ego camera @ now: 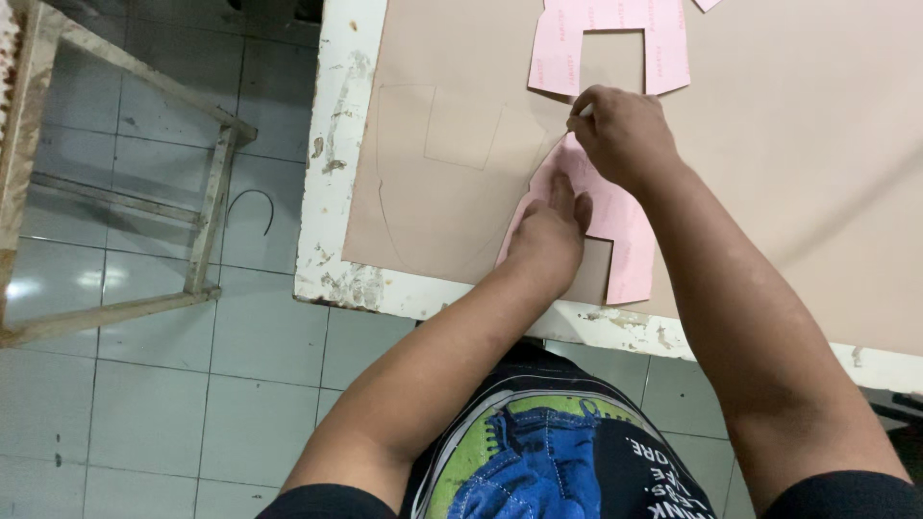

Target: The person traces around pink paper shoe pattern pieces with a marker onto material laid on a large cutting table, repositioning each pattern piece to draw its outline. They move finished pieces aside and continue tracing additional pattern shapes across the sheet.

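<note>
head | left hand (550, 235) flat on pink template (615, 231) | right hand (623, 135) grip clenched on pen (578, 119)

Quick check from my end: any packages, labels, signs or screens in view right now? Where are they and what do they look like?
No packages, signs or screens.
Pink template: under both hands on the tan sheet, notched, faint repeated print.
Second pink template: top edge, same notched shape and print.
Shirt: bottom centre, black, with blue, green and white graphic and white lettering.
</note>
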Motion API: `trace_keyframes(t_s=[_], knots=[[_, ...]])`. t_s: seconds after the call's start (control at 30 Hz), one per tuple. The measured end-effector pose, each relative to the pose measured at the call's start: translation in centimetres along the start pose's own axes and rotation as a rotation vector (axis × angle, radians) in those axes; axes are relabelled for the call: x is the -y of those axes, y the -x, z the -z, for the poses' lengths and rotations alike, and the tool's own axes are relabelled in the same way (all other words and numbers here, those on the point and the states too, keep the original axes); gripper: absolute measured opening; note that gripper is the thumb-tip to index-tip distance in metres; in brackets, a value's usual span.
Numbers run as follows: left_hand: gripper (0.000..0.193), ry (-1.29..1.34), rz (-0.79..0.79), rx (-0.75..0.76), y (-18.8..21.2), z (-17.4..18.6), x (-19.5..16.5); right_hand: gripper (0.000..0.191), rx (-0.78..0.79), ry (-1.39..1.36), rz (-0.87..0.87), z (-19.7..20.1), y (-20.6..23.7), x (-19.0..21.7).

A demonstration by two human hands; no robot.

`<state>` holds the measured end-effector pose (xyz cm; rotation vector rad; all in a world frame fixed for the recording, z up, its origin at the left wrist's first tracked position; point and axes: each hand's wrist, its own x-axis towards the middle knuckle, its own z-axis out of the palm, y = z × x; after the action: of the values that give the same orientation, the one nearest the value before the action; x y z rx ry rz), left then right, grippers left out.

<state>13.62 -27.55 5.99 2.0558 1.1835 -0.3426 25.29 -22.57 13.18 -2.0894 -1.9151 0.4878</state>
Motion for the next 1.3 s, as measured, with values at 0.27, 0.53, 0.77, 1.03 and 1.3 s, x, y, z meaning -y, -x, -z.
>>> trace_keyframes(t_s=[0.27,0.53,0.77,1.03,1.3], knots=[[0.101,-0.69,-0.152,0.21,0.8,1.4,-2.9,0.015,-0.06,-0.015,-0.095,1.0,0.4,-3.3],[0.094,-0.288,-0.054,0.191,2.5,2.8,-4.0,0.016,-0.168,-0.057,-0.153,-0.8,6.6,-8.2],[0.096,-0.457,-0.1,0.09,1.8,1.0,-4.0,0.021,-0.148,-0.09,-0.258,-3.5,17.5,-9.8],[0.092,-0.436,-0.093,0.059,1.6,-0.3,-4.0,0.02,-0.149,-0.182,-0.339,-6.0,25.0,-10.1],[0.092,-0.426,-0.069,0.072,1.1,-0.8,-4.2,0.018,-0.161,-0.167,-0.349,-6.8,26.4,-10.3]])
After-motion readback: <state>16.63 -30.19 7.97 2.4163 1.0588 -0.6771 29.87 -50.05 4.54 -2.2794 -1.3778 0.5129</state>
